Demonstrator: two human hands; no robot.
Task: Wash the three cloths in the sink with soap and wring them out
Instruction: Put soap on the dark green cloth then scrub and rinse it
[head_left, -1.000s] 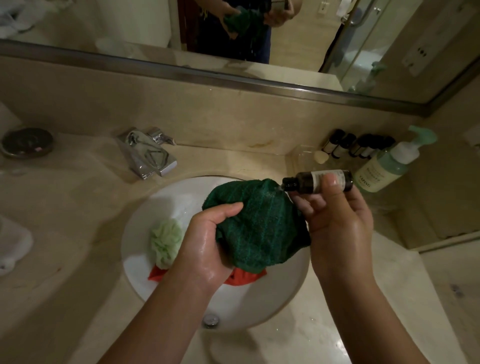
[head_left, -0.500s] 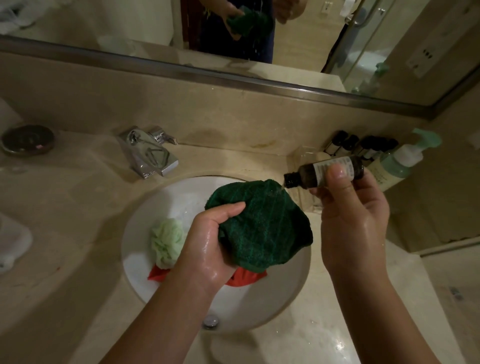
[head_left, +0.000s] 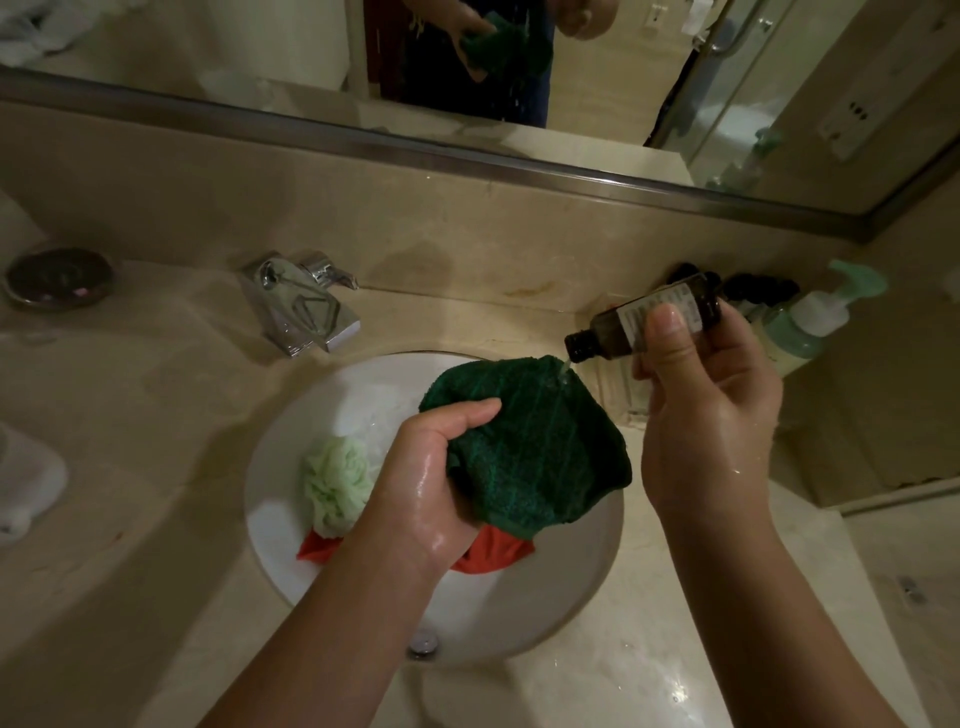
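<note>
Gripping the dark green cloth (head_left: 540, 447) above the white sink (head_left: 571, 587), the left hand (head_left: 431, 483) bunched it; the right hand (head_left: 701, 415) held a tilted soap bottle (head_left: 644, 325), dripping onto it. Pale green cloth (head_left: 335, 483) and red cloth (head_left: 491, 553) lay in the basin.

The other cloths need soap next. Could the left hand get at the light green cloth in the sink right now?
Probably not yet. The left hand grips the dark green cloth. The light green cloth lies uncovered in the sink just left of it, so the way is free once it lets go.
</note>
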